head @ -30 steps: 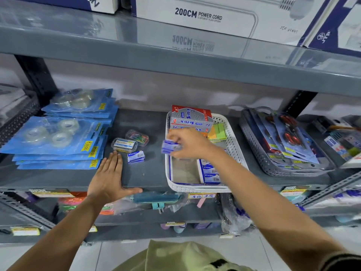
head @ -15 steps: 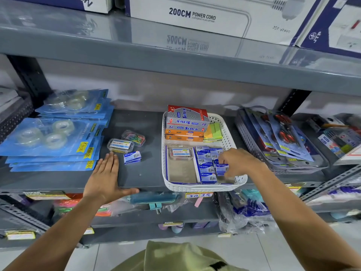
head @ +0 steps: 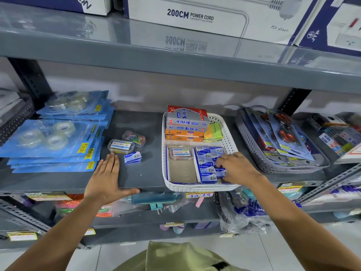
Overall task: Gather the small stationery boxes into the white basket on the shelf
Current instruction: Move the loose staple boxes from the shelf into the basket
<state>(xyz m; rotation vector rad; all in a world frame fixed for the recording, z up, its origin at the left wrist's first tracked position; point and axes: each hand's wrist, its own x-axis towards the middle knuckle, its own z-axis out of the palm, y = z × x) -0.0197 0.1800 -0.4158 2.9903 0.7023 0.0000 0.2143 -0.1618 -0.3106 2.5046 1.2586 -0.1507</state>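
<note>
The white basket (head: 195, 187) sits on the grey shelf, holding several small blue boxes (head: 206, 166) in its front right part, a clear plastic case (head: 180, 153) and larger Softek boxes (head: 185, 118) at the back. My right hand (head: 238, 169) is inside the basket's front right corner, fingers closed on one small blue box (head: 220, 171) set among the others. Left of the basket, a short stack of small blue boxes (head: 132, 157) and two clear cases (head: 121, 146) lie on the shelf. My left hand (head: 105, 177) rests flat and open on the shelf, just left of that stack.
Blue tape packs (head: 52, 137) are piled at the left. A grey basket of scissors packs (head: 273, 141) stands right of the white one. The upper shelf (head: 175, 61) with a power cord box (head: 195, 16) hangs overhead. A lower shelf holds bagged goods.
My right hand carried a small blue box from the basket's left rim down into its front right corner and set it among the others. The left hand stayed flat on the shelf.
</note>
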